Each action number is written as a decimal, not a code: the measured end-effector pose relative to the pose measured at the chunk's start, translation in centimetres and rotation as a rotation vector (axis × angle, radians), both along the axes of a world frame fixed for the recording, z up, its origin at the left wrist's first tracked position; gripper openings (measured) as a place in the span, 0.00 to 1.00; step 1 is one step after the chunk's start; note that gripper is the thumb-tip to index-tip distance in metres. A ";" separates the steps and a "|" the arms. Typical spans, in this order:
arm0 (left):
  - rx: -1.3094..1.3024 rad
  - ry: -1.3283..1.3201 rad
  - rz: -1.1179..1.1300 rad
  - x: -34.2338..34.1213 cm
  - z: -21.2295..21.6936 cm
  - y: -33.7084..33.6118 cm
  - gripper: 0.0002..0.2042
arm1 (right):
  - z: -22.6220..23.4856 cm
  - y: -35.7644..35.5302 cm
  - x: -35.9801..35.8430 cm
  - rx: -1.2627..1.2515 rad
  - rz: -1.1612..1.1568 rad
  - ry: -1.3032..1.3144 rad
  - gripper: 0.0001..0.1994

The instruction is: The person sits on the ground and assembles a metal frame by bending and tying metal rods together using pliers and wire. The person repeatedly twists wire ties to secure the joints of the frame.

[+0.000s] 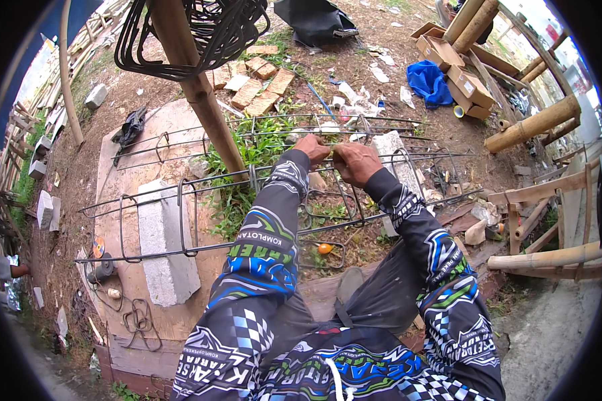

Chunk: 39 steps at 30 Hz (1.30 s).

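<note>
A cage of thin steel rebar with square stirrups (pixel 211 249) lies across in front of me. It rests on a long pale concrete block (pixel 170 267) at the left and another block (pixel 389 144) at the right. Over its far bars, my left hand (pixel 311 148) is closed, fingers curled down and partly hidden. Close beside it, my right hand (pixel 357 163) is closed too, thumb and fingers pinched together. Whatever is between the fingers is too small or hidden to name. A small orange round thing (pixel 324 248) lies on the ground below the cage.
An upright bamboo post (pixel 211 123) stands beyond the cage, with bent steel stirrups (pixel 137 40) hanging from it. Bricks (pixel 267 100), a blue plastic sheet (pixel 428 83) and cardboard boxes (pixel 471 90) lie farther off. At far left, another person's hand (pixel 20 271) shows.
</note>
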<state>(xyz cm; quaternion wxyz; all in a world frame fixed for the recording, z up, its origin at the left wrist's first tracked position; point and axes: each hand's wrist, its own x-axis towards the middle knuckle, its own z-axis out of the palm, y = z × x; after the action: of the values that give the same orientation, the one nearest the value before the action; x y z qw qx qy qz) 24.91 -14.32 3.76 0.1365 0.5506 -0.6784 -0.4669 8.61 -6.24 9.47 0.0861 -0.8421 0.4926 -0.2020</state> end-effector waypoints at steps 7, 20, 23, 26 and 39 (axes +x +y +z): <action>0.071 0.023 -0.023 -0.3 0.7 0.3 0.18 | 3.6 2.9 -3.8 0.397 0.301 0.530 0.05; 0.001 0.036 0.087 0.0 -3.0 -2.1 0.18 | 4.8 -0.8 0.4 0.423 0.157 0.495 0.06; -0.197 -0.089 0.048 0.5 -3.3 -2.5 0.14 | 4.0 -0.2 3.8 0.344 0.201 0.546 0.06; -0.198 -0.195 -0.242 0.4 -1.7 -2.4 0.13 | 2.1 -0.9 3.4 0.238 0.130 0.672 0.05; -0.060 -0.419 -0.559 -1.5 -0.7 -2.0 0.13 | -0.9 -2.4 -1.8 -0.116 0.287 0.397 0.03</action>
<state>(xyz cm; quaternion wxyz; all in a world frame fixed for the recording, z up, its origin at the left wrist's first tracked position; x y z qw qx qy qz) 23.42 -16.34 3.09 -0.1226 0.4232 -0.8296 -0.3429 6.85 -8.63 8.52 -0.0330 -0.9302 0.3627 -0.0464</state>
